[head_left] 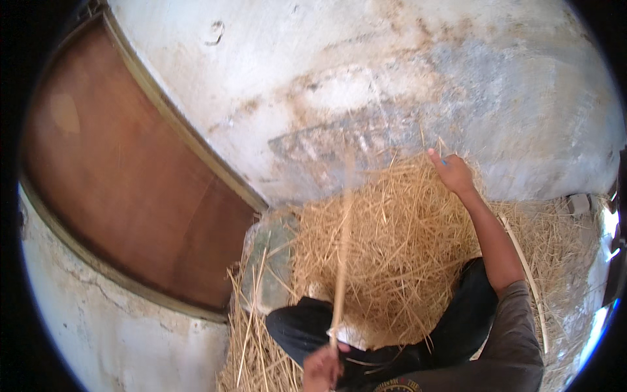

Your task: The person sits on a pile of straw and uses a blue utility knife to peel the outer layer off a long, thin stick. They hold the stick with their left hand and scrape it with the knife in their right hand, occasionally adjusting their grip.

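Observation:
My left hand (322, 369) is closed around the lower end of a long, thin, pale stick (343, 251). The stick rises steeply over a heap of dry straw (398, 235), and its upper part is smeared by motion. At the heap's far right edge, near the wall, my right hand (455, 174) has its thumb stretched out, apart from the fingers. A small blue spot shows beside that thumb; I cannot make out what it is. Those fingers are partly hidden. Loose stalks poke up near this hand. The straw lies in front of me, between my legs.
A stained, whitewashed wall (326, 78) stands behind the heap. To the left are a brown door panel (137, 170) in a frame and a grey-green stone (269, 261). More straw (251, 353) lies at lower left. A long pale strip (528, 281) lies right of my arm.

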{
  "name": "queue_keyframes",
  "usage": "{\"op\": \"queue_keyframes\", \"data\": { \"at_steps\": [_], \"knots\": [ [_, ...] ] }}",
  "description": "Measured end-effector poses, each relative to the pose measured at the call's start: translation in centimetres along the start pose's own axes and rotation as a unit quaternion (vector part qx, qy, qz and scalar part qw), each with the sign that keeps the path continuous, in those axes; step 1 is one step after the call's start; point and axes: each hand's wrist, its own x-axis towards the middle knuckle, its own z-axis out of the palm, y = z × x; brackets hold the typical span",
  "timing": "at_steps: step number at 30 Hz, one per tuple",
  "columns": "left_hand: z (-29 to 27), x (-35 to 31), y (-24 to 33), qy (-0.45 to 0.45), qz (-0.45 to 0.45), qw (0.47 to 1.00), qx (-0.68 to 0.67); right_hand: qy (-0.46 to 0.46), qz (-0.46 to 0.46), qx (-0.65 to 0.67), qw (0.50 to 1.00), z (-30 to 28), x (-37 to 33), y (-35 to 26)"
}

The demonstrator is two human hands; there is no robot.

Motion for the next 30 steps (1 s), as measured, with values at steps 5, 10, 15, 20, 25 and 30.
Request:
{"op": "queue_keyframes", "data": {
  "at_steps": [5,10,15,20,25,30],
  "knots": [
    [3.0,6.5,5.8,0.022,0.052,0.995,-0.084,-0.18,-0.261,-0.039,0.948,2.1,-14.1,-9.6],
    [5.7,7.4,7.0,-0.067,0.033,0.972,-0.223,-0.231,-0.395,-0.047,0.888,3.0,-17.4,-11.6],
    [7.3,8.3,7.2,-0.062,-0.009,0.957,-0.283,-0.162,-0.413,-0.055,0.895,5.0,-15.3,-10.8],
    [7.4,7.9,7.1,-0.06,-0.023,0.975,-0.214,-0.103,-0.335,-0.067,0.934,5.4,-12.6,-10.2],
    [6.8,8.6,6.7,-0.063,-0.022,0.973,-0.22,-0.179,-0.43,-0.058,0.883,5.5,-15.8,-10.7],
    [6.9,8.8,6.6,-0.048,-0.029,0.973,-0.223,-0.093,-0.494,-0.013,0.864,6.5,-14.0,-10.2]
  ]
}}
